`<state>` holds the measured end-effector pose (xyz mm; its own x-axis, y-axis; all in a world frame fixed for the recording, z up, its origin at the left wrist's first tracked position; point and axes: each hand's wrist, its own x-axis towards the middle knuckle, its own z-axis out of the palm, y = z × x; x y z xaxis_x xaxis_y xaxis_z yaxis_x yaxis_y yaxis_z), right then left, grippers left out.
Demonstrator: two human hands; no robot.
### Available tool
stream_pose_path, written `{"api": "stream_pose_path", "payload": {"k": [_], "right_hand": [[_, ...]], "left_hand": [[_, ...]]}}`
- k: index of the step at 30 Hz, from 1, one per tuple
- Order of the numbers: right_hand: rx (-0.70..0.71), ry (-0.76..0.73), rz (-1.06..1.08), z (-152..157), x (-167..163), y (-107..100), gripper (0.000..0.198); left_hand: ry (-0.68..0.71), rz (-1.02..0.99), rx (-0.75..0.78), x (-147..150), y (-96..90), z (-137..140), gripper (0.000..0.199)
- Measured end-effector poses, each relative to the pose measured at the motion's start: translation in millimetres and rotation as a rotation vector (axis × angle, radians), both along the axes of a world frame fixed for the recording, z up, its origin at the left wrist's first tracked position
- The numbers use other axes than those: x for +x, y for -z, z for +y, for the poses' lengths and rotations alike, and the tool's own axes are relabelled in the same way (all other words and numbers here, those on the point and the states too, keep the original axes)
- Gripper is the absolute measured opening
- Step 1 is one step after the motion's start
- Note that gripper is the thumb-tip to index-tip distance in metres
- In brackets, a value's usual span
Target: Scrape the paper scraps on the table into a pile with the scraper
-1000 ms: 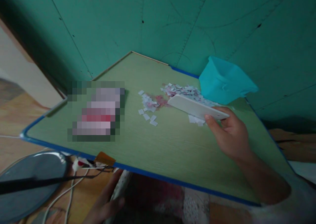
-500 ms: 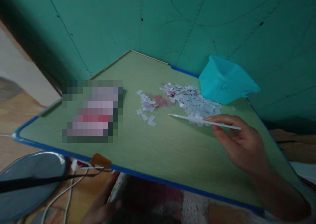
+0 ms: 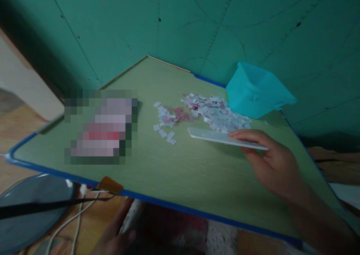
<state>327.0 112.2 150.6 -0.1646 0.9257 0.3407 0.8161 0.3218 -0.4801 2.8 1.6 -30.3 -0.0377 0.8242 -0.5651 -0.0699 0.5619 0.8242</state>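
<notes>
My right hand (image 3: 271,165) is closed on a thin, flat white piece (image 3: 210,135) with a slanted left end, gripped between the thumb and fingers. It hovers above the table, just in front of a heap of small white paper pieces (image 3: 215,110), some tinged pink. Left of the heap lies a smaller cluster of paper bits (image 3: 165,118), with a reddish-pink patch (image 3: 182,114) between the two. Low in the view, my left hand (image 3: 115,234) is below the table's front edge, thumb and finger around the pale edge of a white and pinkish thing (image 3: 174,221) that I cannot identify.
The pale green table (image 3: 157,172) has a blue rim. A turquoise container (image 3: 255,92) stands behind the heap against the green wall (image 3: 112,22). A pixelated object (image 3: 104,125) lies at left. Brown tape (image 3: 109,185), cables (image 3: 80,217) and a round grey object (image 3: 33,213) are at front left.
My right hand has tilted the flat white piece, so its broad face shows where only a thin edge did before. The view has shifted slightly. The paper pieces look unmoved.
</notes>
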Motion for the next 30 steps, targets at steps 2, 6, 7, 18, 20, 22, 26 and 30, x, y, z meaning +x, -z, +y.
{"api": "stream_pose_path", "payload": {"k": [2,6,7,18,20,22,26,30], "right_hand": [[-0.010,-0.005,0.001,-4.1,2.0,-3.2,0.027],[0.026,0.086,0.050,-8.8,0.1,-7.7,0.019],[0.026,0.124,0.080,-9.0,-0.4,-8.0,0.018],[-0.222,0.253,0.608,10.5,17.2,2.1,0.027],[-0.262,0.237,0.582,11.4,13.0,0.4,0.024],[-0.315,0.214,0.574,9.8,7.5,-1.4,0.024],[-0.503,0.119,0.580,1.9,1.8,-2.3,0.025],[-0.576,0.093,0.622,-2.2,4.9,0.5,0.030]], "left_hand": [[-0.023,0.022,0.026,3.4,-1.4,0.2,0.058],[-0.015,0.013,-0.002,4.3,-3.1,-0.6,0.056],[-0.019,0.026,-0.007,3.8,-3.3,-1.0,0.055],[-0.004,0.099,0.020,3.6,-6.1,0.6,0.050],[-0.008,0.098,0.018,3.3,-5.0,0.3,0.048],[0.005,0.120,0.011,2.8,-4.7,0.5,0.049],[0.047,0.174,0.000,1.6,-10.1,2.8,0.057],[0.070,0.164,-0.036,1.5,-18.8,5.7,0.073]]}}
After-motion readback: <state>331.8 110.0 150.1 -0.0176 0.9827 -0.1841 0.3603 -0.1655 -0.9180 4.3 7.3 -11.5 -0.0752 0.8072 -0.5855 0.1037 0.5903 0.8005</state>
